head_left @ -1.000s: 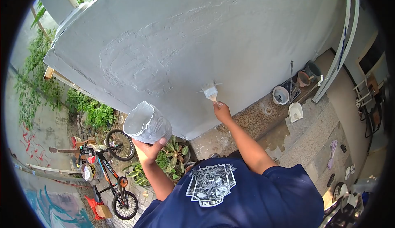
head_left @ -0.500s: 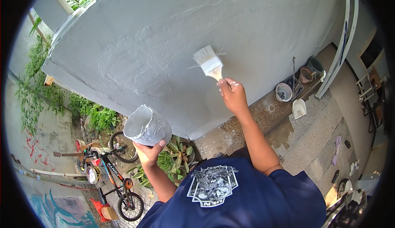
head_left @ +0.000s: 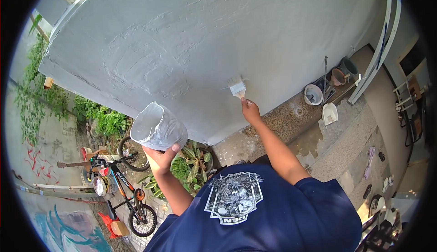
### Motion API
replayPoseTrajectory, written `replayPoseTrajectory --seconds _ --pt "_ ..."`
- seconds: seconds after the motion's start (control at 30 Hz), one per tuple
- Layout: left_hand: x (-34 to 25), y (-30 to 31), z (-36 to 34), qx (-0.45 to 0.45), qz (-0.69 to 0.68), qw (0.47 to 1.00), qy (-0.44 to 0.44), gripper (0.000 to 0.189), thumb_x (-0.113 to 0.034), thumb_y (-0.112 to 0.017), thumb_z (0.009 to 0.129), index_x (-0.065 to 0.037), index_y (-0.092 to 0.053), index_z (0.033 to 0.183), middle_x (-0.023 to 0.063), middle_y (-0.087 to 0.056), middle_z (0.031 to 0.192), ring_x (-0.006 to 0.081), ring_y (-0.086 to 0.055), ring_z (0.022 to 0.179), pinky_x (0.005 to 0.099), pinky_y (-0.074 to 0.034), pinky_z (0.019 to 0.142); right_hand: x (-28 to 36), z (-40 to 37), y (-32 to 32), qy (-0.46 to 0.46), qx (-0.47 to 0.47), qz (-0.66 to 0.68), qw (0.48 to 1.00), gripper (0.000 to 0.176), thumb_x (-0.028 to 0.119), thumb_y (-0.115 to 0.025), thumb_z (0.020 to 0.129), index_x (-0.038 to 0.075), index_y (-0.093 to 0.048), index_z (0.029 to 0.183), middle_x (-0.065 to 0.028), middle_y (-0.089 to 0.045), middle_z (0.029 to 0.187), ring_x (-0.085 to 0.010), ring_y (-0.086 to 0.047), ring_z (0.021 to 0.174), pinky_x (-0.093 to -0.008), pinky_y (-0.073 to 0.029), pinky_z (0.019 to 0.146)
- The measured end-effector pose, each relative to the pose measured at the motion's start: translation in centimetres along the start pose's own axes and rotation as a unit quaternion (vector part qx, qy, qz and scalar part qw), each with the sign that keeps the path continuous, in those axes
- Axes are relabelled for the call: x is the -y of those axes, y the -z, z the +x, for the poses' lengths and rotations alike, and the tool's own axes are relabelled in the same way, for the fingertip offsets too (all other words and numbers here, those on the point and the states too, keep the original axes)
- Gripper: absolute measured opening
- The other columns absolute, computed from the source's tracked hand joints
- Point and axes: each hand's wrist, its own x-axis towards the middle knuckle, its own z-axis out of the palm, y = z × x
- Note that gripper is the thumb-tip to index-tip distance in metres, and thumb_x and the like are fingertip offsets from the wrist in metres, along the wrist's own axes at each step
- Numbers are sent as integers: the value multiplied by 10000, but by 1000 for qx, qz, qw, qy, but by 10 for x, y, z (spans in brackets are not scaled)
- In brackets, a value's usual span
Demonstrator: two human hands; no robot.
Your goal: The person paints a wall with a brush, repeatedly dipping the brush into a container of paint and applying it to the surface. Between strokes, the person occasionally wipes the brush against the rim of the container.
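Observation:
A wide grey wall [head_left: 209, 47] fills the view ahead, with raised, rough ridges on its left part and a smoother surface to the right. My right hand [head_left: 250, 111] is closed round the handle of a paintbrush [head_left: 237, 88], whose pale bristles meet or lie very near the lower part of the wall. In my left hand [head_left: 160, 157] is a white, paint-crusted container [head_left: 166, 131], gripped low and tilted so its open mouth faces up and left. What it holds inside cannot be made out.
Below left stand a bicycle [head_left: 132, 197], a guitar [head_left: 75, 164] and leafy potted plants [head_left: 196, 161]. At the wall's foot on the right are a white bucket [head_left: 313, 94], a dustpan [head_left: 329, 114] and darker pots [head_left: 348, 66].
My right hand has moved down and away with the brush, which now sits lower on the wall. The container in my left hand has shifted slightly up and left.

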Motion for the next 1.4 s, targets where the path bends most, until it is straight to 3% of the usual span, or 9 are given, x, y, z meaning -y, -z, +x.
replayPoseTrajectory --seconds 0.1,0.2,0.47,0.67,0.9,1.13,1.2,1.27,1.4 --pt "-1 3 -3 10 11 1000 -5 899 -330 -831 585 77 -411 1268 168 -568 1132 259 -581 1031 388 -456 923 -43 -2 8 -82 17 -57 995 442 381 -490 948 -27 -600 816 -214 -620 730 -351 -580 641 -415 -464 638" --pt "0 5 -9 6 3 1000 -9 917 -324 -831 582 74 -394 1284 172 -559 1148 265 -577 1042 396 -453 929 -49 -9 22 -369 139 -100 914 426 357 -527 928 -39 -609 797 -204 -631 716 -306 -588 577 -401 -465 563" --pt "13 13 -7 -6 -2 1000 -4 971 -337 -838 583 73 -351 1316 175 -548 1166 272 -571 1057 398 -447 938 131 -4 67 -6 59 59 997 338 278 -529 946 34 -562 716 6 -500 602 -86 -387 491 -271 -321 455" --pt "14 5 2 21 -4 1000 6 984 -362 -843 600 83 -342 1320 185 -534 1204 277 -563 1083 397 -444 947 231 -3 100 74 40 276 958 412 338 -511 965 15 -538 709 1 -498 590 -57 -440 560 -263 -373 512" --pt "12 0 2 17 -24 1000 6 995 -348 -846 596 78 -329 1332 188 -529 1213 290 -559 1099 408 -443 959 56 15 -2 36 9 -12 999 433 390 -449 969 7 -569 808 -222 -596 725 -413 -546 677 -440 -448 655" --pt "2 5 2 20 26 999 17 991 -350 -844 596 72 -335 1333 183 -529 1204 284 -557 1097 408 -443 957 -29 3 -6 -42 35 -99 994 486 440 -413 964 15 -628 869 -238 -645 829 -434 -606 813 -470 -478 726" --pt "-2 5 -1 19 29 999 18 990 -351 -845 595 73 -337 1332 183 -526 1207 283 -557 1095 408 -442 957 -56 3 1 -144 62 -166 974 477 414 -461 954 -28 -642 946 -237 -663 895 -407 -627 877 -424 -487 762" --pt "-4 5 -5 5 28 999 18 996 -358 -843 588 74 -340 1330 186 -522 1209 283 -556 1095 408 -446 951 -109 15 3 -460 172 -129 862 490 407 -487 942 -50 -649 1017 -264 -653 1001 -384 -625 997 -419 -488 827" --pt "-2 8 -11 8 31 999 -10 996 -363 -841 581 77 -345 1323 186 -531 1191 280 -559 1082 407 -451 940 -121 -11 14 -217 190 -325 900 463 376 -505 936 -64 -648 970 -278 -654 933 -345 -658 867 -406 -502 766"
